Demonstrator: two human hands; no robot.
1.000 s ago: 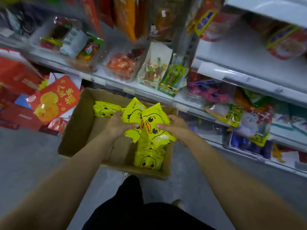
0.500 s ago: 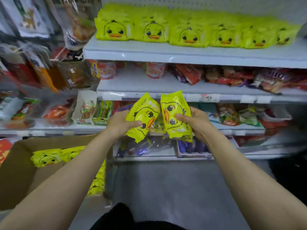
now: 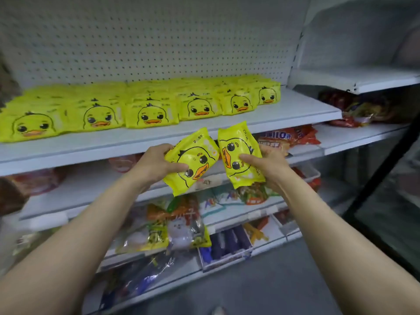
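Fingers (image 3: 176, 165) clamped: left hand (image 3: 152, 164) on left duck packet (image 3: 193, 159), right hand (image 3: 269, 167) on right duck packet (image 3: 237, 151), centre frame; stocking step, next likely a lift onto the shelf (image 3: 295, 111) above.

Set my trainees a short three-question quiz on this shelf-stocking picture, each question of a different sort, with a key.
1. True or false: the left hand grips the left packet and the right hand grips the right packet, both yellow with a duck face.
2. Multiple choice: the stocked duck packets are A) in rows on the white shelf; B) hung from hooks; C) in a basket on the floor.
3. Fill in: the bare end of that shelf is its ____ end.

Key: 1 true; 2 A; 3 right.
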